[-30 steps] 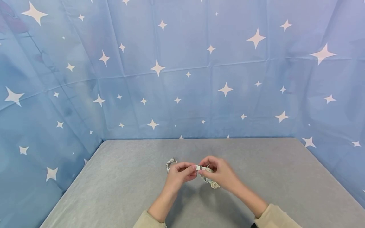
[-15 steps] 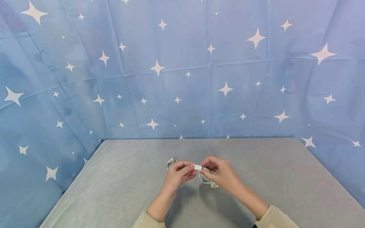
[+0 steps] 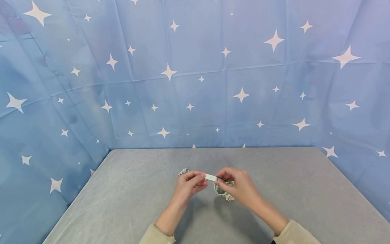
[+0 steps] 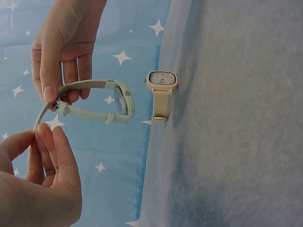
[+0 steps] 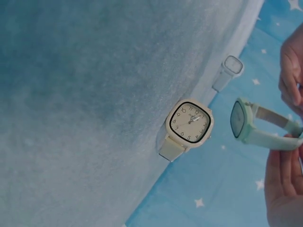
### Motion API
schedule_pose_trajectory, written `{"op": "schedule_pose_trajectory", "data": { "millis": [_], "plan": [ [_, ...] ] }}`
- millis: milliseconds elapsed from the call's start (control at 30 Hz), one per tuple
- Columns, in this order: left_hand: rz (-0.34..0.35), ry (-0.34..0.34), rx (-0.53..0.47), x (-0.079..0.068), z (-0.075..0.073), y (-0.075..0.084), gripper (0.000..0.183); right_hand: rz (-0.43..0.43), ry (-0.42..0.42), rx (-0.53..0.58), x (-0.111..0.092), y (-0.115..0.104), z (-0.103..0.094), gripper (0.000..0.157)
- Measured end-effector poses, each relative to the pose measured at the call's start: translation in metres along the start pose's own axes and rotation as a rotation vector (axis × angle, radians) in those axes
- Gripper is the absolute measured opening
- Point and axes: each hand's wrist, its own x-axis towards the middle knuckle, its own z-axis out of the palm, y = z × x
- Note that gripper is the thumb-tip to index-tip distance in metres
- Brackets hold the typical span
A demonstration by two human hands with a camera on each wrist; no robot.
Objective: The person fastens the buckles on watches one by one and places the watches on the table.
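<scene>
A pale green wristwatch (image 4: 124,104) hangs between both hands above the table, its strap closed into a loop through the buckle. My left hand (image 3: 186,188) pinches the free end of its strap (image 3: 210,177) between thumb and fingers. At the buckle, my right hand (image 3: 239,185) pinches the strap from the other side. In the left wrist view the right hand (image 4: 68,45) is above and the left hand (image 4: 42,184) below. The watch's square case (image 5: 238,119) faces away from the fingers in the right wrist view.
A beige square-faced watch (image 5: 190,121) stands on the grey table (image 3: 128,196) under the right hand. Another watch, whitish (image 5: 232,65), stands farther left, partly hidden behind the left hand in the head view. A blue star-patterned curtain (image 3: 195,91) hangs behind the table.
The left hand has moved slightly left, and more of the white strap end now shows between the two hands. My right hand has stayed nearly in place at the buckle.
</scene>
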Motion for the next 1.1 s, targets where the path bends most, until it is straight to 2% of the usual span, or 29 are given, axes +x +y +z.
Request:
{"op": "schedule_pose_trajectory", "data": {
  "millis": [1100],
  "plan": [
    [0.004,0.006,-0.016,-0.0002,-0.0035,0.0026,0.015,-0.012,0.011,-0.012,-0.0032,0.0015,-0.0016,0.018]
  ]
}}
